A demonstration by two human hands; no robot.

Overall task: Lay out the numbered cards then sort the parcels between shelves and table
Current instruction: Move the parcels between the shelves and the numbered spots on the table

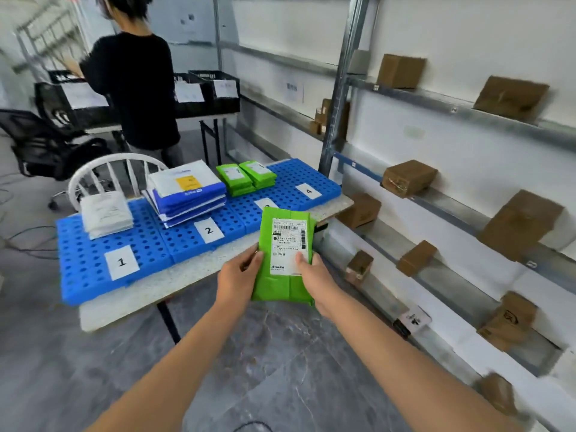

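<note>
Both hands are clamped on one green plastic mailer parcel [285, 257] at the centre of the frame. The left hand [238, 274] pinches its left edge and the right hand [314, 275] its right edge, with both thumbs on the white label. It is held in the air before the pale speckled table [193, 275], its long axis up and down the frame. Two stacks of green mailers [246, 179] lie above and slightly left on the blue perforated plastic mat [293, 177], behind a half-hidden white paper card [265, 203]. A forward reach seems called for, and the left hand is marginally nearer.
</note>
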